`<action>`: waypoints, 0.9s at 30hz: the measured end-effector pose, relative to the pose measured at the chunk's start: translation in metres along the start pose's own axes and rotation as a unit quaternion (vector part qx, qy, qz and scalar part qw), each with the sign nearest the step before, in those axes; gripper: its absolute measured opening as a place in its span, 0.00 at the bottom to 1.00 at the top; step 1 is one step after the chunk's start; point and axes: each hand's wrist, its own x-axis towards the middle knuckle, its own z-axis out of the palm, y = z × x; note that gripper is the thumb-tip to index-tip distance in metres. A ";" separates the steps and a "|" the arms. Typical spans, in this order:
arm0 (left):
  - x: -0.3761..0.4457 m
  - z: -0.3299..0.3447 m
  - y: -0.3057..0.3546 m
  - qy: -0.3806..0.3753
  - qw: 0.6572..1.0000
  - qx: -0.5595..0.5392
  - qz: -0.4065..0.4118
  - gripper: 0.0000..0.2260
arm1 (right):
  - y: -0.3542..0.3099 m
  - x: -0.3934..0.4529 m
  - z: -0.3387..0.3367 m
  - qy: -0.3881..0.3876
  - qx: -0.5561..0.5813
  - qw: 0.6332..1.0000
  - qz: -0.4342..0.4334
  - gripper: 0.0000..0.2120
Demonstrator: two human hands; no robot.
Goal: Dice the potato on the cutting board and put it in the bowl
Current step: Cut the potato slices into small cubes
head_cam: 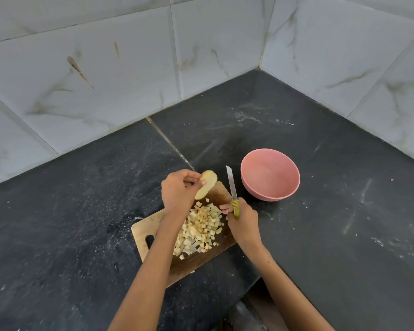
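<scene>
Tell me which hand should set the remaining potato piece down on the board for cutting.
Left. The left hand already pinches the potato piece above the cutting board; the right hand grips the knife.

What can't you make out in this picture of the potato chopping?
Head view only:
- Part of the cutting board: hidden under the left forearm and the potato cubes.
- Knife handle: mostly wrapped by the right hand.
- Potato piece near side: covered by the left hand.

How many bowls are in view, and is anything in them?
1. The pink bowl stands on the dark counter, right of the board, beyond the knife. It looks empty; the dice are still on the board.
</scene>
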 end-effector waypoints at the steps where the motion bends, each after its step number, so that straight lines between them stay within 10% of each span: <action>1: -0.004 -0.008 0.001 0.026 1.000 -0.010 0.008 0.07 | -0.003 0.000 0.002 -0.005 -0.012 1.000 -0.005 0.09; 20: -0.078 -0.045 -0.025 0.133 0.974 0.085 0.164 0.06 | -0.029 -0.015 0.013 -0.069 -0.078 0.990 -0.090 0.12; 27: -0.091 -0.034 -0.020 0.115 0.960 0.072 0.244 0.05 | -0.022 -0.025 -0.032 -0.088 0.221 0.971 -0.014 0.06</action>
